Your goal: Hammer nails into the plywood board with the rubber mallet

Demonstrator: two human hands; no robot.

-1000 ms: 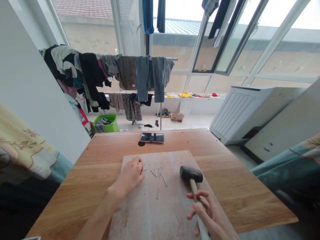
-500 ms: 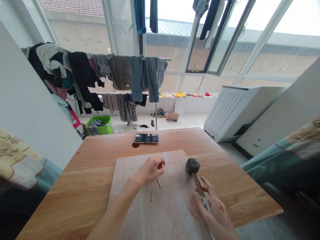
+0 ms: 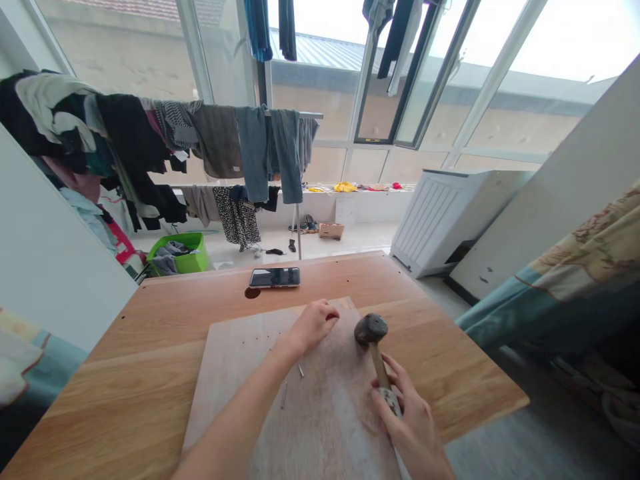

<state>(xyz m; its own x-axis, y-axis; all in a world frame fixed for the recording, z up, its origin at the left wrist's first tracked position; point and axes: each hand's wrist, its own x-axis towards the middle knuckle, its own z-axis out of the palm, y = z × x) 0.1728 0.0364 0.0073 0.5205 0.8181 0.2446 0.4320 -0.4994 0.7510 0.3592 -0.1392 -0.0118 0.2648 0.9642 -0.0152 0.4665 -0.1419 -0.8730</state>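
Note:
A pale wooden board (image 3: 235, 380) lies on the table in front of me. Over its far part, my left hand (image 3: 316, 325) is closed with thumb and fingertips pinched; anything between them is too small or hidden to make out. My right hand (image 3: 413, 417) is wrapped round the handle of a black-headed mallet (image 3: 371, 328) at the board's right edge, head pointing away from me. Two loose nails, a nearer nail (image 3: 284, 395) and a farther nail (image 3: 301, 371), lie on the board beside my left forearm. Several small dark dots mark the board's far left part.
The board rests on a wood-grain table (image 3: 115, 380). A phone (image 3: 275, 277) lies near the table's far edge, by a round dark hole (image 3: 253, 293). Beyond are a green basket (image 3: 193, 257), a clothes rack with laundry (image 3: 215, 140) and a white cabinet (image 3: 420, 220). Curtains hang at both sides.
My left hand has moved to the right and away from me over the board, still pinched. The mallet and right hand stay by the board's right edge. The camera has turned slightly right.

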